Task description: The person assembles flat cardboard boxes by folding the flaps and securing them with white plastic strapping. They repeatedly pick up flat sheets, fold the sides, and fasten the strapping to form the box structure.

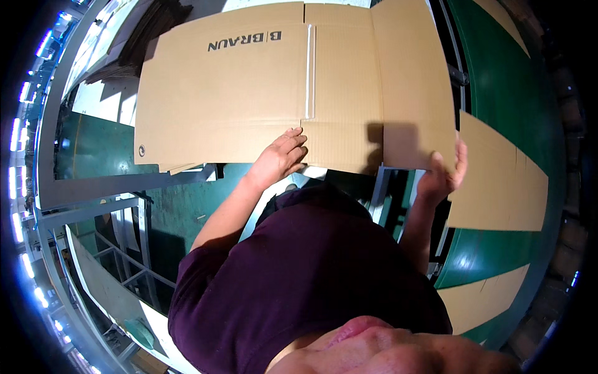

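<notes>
1. Across the grey metal frame [124, 185] lies a large flattened cardboard sheet [237, 93], its near edge running close to the frame's near rail and its right edge beside the left edge of a green conveyor belt [476, 249].
2. Both hands are apart from each other, the sheet's near right part stretching between them.
3. Reaching forward and to the right, the left forearm brings the left hand [283, 153] over the sheet's near edge, just below the white strip [310, 71]; back of the hand up, fingers close together and slightly bent, tips on the cardboard. Whether the thumb pinches the edge cannot be told.
4. At the sheet's near right corner, the right hand [443, 177] points upward, thumb on the inner side and fingers raised along the outer edge; how firmly they close on it cannot be told.
5. On the belt rest two more cardboard pieces, one [498, 181] beside the right hand, another [486, 299] nearer the person.
</notes>
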Motion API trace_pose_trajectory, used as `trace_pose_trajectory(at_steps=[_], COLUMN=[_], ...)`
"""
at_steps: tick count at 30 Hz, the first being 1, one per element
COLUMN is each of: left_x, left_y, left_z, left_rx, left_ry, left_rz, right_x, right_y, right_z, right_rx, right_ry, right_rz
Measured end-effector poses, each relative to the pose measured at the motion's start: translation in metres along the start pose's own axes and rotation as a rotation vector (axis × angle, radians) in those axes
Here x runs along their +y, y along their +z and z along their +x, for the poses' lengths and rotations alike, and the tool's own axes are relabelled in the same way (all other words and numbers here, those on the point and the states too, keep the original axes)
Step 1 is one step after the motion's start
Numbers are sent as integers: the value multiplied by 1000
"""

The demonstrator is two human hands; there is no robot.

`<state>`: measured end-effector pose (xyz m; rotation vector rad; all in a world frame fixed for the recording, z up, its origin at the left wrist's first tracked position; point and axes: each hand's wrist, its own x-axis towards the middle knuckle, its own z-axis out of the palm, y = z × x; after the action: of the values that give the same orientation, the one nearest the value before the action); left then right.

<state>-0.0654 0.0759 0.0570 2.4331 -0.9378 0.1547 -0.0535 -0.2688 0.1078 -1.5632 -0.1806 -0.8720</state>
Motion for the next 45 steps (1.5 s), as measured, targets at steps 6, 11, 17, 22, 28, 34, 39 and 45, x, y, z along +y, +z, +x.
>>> trace_pose_trajectory(at_steps=[6, 11, 17, 22, 28, 34, 39, 45], left_x=[-12, -22, -22, -7, -3, -9, -15, -13], left_y=[16, 32, 39, 31, 27, 26, 27, 26], left_z=[-4, -6, -12, -7, 5, 1, -9, -14], left_rx=[102, 238, 294, 284, 110, -47, -165, -233], left_ry=[66, 87, 18, -145, -108, -58, 29, -26], left_rz=[-43, -103, -126, -145, -26, 238, 284, 326], right_x=[-26, 26, 27, 19, 34, 96, 94, 74], right_y=[91, 145, 148, 144, 120, -39, -314, -376], right_z=[-49, -106, -105, -93, -82, -50, -162, -242], right_rx=[-666, -877, -903, -966, -1108, -194, 197, 25], right_ry=[-306, -384, -342, -260, -137, -33, 851, 1089], right_rz=[-426, -415, -392, -288, -204, -731, -1822, -2202])
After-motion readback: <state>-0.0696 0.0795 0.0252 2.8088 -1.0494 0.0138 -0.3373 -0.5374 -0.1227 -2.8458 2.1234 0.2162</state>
